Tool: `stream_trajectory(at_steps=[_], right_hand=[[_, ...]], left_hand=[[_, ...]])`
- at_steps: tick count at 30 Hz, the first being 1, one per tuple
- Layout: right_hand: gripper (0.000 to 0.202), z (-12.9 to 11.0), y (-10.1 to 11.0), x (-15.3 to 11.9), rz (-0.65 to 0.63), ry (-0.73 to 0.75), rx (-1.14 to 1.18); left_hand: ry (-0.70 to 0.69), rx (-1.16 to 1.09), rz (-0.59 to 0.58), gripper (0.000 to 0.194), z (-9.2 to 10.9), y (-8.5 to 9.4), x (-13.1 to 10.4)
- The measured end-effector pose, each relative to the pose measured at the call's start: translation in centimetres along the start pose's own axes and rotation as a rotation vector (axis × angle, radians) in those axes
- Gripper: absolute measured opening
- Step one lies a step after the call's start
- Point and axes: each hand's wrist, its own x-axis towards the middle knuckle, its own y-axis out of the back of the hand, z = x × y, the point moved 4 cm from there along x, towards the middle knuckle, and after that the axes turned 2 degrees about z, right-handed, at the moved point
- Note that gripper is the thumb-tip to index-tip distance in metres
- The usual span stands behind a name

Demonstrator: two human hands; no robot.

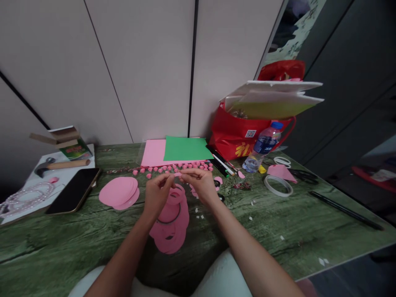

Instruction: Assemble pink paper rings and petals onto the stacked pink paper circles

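Observation:
Between my two hands a small strip of pink paper (177,175) is pinched, one end in each. My left hand (158,190) has its fingers pressed together on the strip's left end. My right hand (200,183) grips the right end between thumb and fingers. Just below them lie pink paper rings and cut-out pieces (170,237), overlapping on the table. Behind my hands sits a row of small pink rolled paper pieces (168,168). A stack of pink paper discs (119,192) is left of my left hand.
Green sheet (185,149) and pink sheet (153,152) lie at the back. A red bag (229,132), water bottle (262,148) and tape roll (278,186) stand or lie right. Phone (74,189), hammer (62,166) and beads (27,198) are left. A black rod (345,210) lies far right.

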Motion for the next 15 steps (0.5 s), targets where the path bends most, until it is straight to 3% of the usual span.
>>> stream_trajectory(at_steps=[4, 11, 15], right_hand=[[0.017, 0.0, 0.0, 0.0, 0.002, 0.025, -0.01], [0.016, 0.4, -0.1, 0.1, 0.0, 0.04, -0.013], [0.019, 0.5, -0.1, 0.1, 0.003, 0.045, -0.017]], left_hand=[[0.033, -0.025, 0.014, 0.026, -0.1, 0.0, -0.1], [0.064, -0.089, 0.291, 0.017, -1.0, 1.3, 0.2], [0.034, -0.179, 0.343, 0.031, -0.9, 1.5, 0.2]])
